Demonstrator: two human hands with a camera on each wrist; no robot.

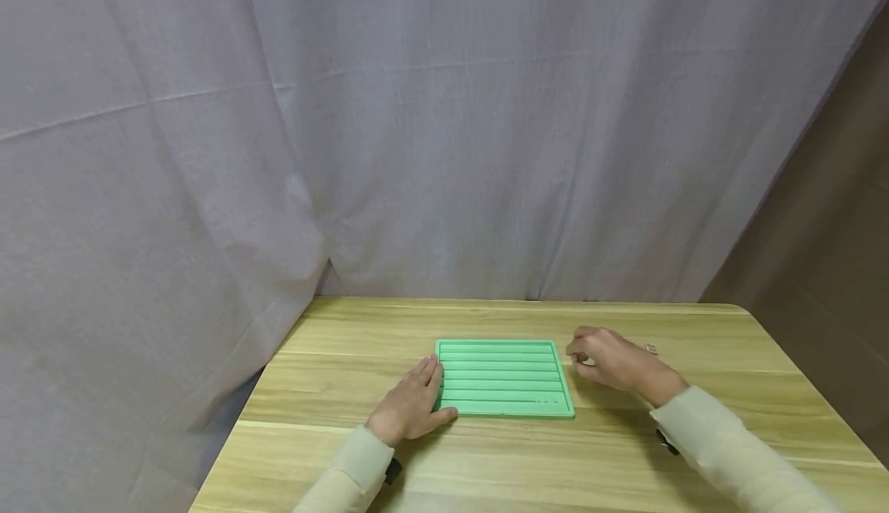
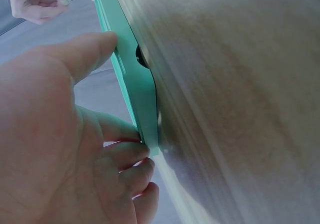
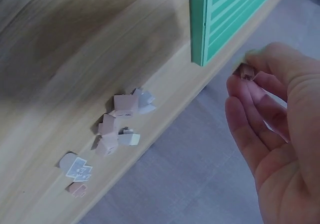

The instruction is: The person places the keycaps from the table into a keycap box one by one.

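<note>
A flat green tray point(image 1: 501, 378) with long parallel ridges lies on the wooden table. My left hand point(image 1: 410, 405) rests against its near left corner, fingers extended along the left side and thumb on the near edge; the left wrist view shows the thumb point(image 2: 92, 52) touching the rim. Just off the tray's right side, my right hand point(image 1: 611, 359) is raised above the table. Between its thumb and fingertips it pinches a small brownish block point(image 3: 246, 72), mostly covered by the fingers. Tiny marks or pieces, too small to tell apart, show in the tray's lowest row at the right.
Several small pale pink and white blocks point(image 3: 125, 105) lie on the table to the right, some with printed marks. Flat printed pieces point(image 3: 79, 169) are beside them. A grey curtain point(image 1: 444, 189) hangs behind the table's far edge.
</note>
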